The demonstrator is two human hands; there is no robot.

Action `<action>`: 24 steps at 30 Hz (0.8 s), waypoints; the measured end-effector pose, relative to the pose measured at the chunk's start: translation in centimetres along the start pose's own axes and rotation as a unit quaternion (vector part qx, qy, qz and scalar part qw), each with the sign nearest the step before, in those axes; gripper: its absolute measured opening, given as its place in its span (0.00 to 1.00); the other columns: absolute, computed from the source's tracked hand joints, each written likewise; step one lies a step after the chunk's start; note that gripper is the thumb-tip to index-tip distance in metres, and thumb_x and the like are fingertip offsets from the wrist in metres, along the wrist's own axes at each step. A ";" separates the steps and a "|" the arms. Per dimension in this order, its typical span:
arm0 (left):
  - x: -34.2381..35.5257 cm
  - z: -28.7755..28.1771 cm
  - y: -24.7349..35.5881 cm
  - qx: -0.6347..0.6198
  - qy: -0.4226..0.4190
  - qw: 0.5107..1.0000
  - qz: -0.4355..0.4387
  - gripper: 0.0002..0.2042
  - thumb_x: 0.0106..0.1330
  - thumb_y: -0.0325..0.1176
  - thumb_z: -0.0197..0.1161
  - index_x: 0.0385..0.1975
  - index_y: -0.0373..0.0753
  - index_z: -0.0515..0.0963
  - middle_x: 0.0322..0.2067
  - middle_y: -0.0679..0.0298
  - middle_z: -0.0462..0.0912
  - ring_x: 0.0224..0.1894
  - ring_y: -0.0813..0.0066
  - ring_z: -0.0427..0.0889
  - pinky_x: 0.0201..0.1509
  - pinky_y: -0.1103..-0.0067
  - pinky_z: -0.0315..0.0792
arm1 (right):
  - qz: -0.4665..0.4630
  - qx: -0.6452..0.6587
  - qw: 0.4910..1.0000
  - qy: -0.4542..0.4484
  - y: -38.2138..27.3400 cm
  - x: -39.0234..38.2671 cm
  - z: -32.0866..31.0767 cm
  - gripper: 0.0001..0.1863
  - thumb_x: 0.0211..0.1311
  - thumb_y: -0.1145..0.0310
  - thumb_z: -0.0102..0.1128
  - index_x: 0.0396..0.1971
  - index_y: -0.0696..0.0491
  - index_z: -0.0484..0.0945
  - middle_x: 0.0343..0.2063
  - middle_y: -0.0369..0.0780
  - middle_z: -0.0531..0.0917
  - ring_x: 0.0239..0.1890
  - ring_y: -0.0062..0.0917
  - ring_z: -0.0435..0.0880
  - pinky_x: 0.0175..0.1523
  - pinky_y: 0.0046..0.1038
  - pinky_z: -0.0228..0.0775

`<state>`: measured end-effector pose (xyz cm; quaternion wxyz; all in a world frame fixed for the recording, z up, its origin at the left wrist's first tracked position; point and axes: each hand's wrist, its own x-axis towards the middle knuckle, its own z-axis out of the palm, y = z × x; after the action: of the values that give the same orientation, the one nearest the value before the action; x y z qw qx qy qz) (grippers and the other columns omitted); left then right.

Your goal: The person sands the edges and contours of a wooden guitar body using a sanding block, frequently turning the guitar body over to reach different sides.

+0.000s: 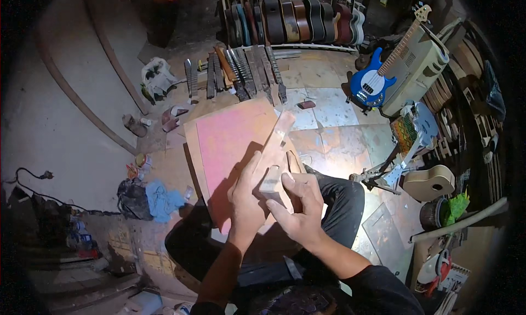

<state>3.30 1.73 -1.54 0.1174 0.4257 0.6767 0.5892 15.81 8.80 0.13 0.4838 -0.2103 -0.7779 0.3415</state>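
Observation:
Both hands meet over my lap around a pale, dusty wooden piece [279, 133]. Its long narrow end points away from me, with a small dark notch along its edge. My left hand [245, 192] is wrapped around its left side. At the near end sits a thicker squared block [270, 181], gripped by my right hand [303, 202] with the thumb on top. I cannot tell whether the block is part of the long piece or separate. Beneath them, a pinkish sheet lies on a flat board [219, 145] at my legs.
Guitar necks [246, 68] lie in a row beyond the board, before a rack of guitars [296, 22]. A blue bass guitar [373, 79] leans at the far right. An acoustic guitar body [430, 183] stands at right. A blue cloth [163, 200] lies at left.

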 end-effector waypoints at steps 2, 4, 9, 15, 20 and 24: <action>0.2 0.0 0.2 0.065 0.026 0.997 -0.024 0.31 0.59 0.21 0.68 0.66 0.36 0.73 0.50 0.50 0.87 0.54 0.64 0.86 0.60 0.72 0.77 | -0.036 0.023 0.998 0.045 1.2 0.2 1.5 0.26 0.51 0.72 0.79 0.50 0.62 0.80 0.42 0.49 0.82 0.47 0.41 0.84 0.57 0.36 0.75; 1.3 0.1 1.5 0.084 0.011 0.989 -0.125 0.32 0.59 0.22 0.69 0.66 0.36 0.72 0.51 0.50 0.87 0.55 0.61 0.86 0.61 0.72 0.76 | 0.173 0.065 0.983 0.005 2.3 2.1 1.6 0.23 0.55 0.73 0.76 0.50 0.63 0.79 0.44 0.50 0.83 0.49 0.39 0.84 0.58 0.34 0.74; 1.1 -1.8 0.3 0.154 -0.003 0.988 0.028 0.31 0.58 0.23 0.71 0.64 0.37 0.72 0.64 0.45 0.75 0.67 0.55 0.76 0.70 0.65 0.70 | 0.238 0.290 0.924 0.070 3.7 1.7 1.1 0.23 0.69 0.77 0.63 0.61 0.65 0.70 0.51 0.44 0.82 0.55 0.25 0.81 0.63 0.28 0.72; 0.8 0.5 -3.0 0.089 0.200 0.973 0.077 0.22 0.59 0.28 0.75 0.54 0.32 0.78 0.59 0.45 0.80 0.61 0.47 0.81 0.59 0.62 0.79 | 0.271 0.283 0.919 0.040 5.1 0.8 -0.4 0.22 0.71 0.77 0.61 0.61 0.64 0.70 0.54 0.45 0.81 0.56 0.25 0.81 0.63 0.28 0.72; 0.0 -0.2 -8.5 0.083 0.233 0.967 -0.063 0.31 0.56 0.30 0.79 0.58 0.29 0.72 0.55 0.47 0.81 0.58 0.55 0.83 0.60 0.63 0.76 | 0.282 0.295 0.913 0.023 5.7 0.9 -0.7 0.20 0.71 0.76 0.60 0.60 0.64 0.71 0.52 0.45 0.82 0.55 0.25 0.81 0.61 0.28 0.73; 1.7 -1.3 -5.8 0.104 0.146 0.970 -0.164 0.35 0.55 0.32 0.80 0.61 0.28 0.70 0.52 0.46 0.83 0.55 0.53 0.84 0.60 0.62 0.76 | 0.313 0.280 0.907 0.009 7.3 -0.1 -1.7 0.21 0.71 0.76 0.60 0.61 0.65 0.71 0.52 0.45 0.82 0.55 0.26 0.82 0.62 0.30 0.73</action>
<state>-1.16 2.31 -5.85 0.0672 0.2283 0.8044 0.5444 17.33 14.23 -4.85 0.3980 -0.3017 -0.5400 0.6775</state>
